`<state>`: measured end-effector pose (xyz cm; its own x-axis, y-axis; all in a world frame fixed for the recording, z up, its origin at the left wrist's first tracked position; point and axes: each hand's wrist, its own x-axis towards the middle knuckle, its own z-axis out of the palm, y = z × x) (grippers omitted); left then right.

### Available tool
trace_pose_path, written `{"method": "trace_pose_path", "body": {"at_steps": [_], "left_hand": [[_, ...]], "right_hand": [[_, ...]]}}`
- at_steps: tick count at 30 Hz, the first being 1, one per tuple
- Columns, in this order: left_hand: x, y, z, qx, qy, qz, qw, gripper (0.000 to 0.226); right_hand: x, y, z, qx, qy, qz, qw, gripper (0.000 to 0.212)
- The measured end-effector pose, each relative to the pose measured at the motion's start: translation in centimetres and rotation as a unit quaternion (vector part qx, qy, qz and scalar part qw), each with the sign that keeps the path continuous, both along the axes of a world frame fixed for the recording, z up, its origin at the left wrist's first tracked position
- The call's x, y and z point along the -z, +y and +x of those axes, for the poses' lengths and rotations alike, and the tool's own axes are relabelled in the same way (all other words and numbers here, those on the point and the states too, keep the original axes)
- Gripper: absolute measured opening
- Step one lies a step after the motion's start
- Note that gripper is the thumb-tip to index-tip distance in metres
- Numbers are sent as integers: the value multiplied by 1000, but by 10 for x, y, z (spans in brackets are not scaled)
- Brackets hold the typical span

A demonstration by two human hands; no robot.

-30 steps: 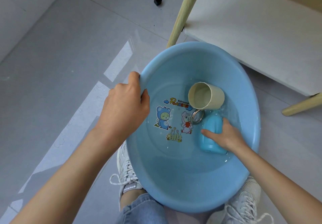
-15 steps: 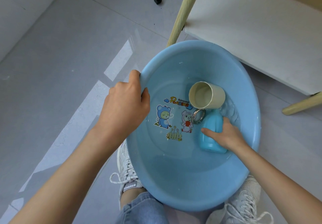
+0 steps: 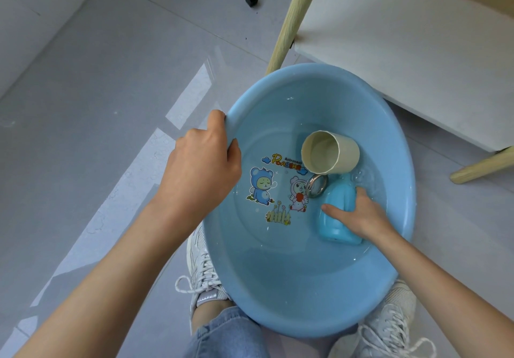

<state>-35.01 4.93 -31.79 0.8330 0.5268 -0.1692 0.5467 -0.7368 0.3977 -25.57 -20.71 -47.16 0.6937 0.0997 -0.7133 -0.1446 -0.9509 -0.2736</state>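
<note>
your left hand (image 3: 203,168) is gripping the basin (image 3: 292,288) rim, your right hand (image 3: 364,215) is holding the blue bottle (image 3: 338,202) in the water by the basin's right wall. washing's looking barely started, and the cup (image 3: 331,153) is waiting too.

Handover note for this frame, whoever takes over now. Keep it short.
Left hand grips the rim of the blue basin, steadying it.
Right hand holds the blue container, lying on its side in shallow water.
Beige cup lies on its side just beyond; a metal ring sits between them.
Done: items are in the water. Left: probably wash and take out all three.
</note>
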Motion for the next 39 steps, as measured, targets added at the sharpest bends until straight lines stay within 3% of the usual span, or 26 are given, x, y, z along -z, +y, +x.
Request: {"method": "trace_pose_path", "body": {"at_steps": [18, 29, 39], "left_hand": [[10, 7, 0, 6, -25, 14, 1000, 15], [49, 35, 8, -28, -98, -34, 994, 18], [73, 52, 23, -79, -66, -116, 988, 23]], "right_hand": [[-4, 2, -10, 33, -20, 6, 999, 82], [-17, 8, -34, 109, -135, 83, 981, 88], [-38, -6, -37, 148, -199, 161, 955, 87]]}}
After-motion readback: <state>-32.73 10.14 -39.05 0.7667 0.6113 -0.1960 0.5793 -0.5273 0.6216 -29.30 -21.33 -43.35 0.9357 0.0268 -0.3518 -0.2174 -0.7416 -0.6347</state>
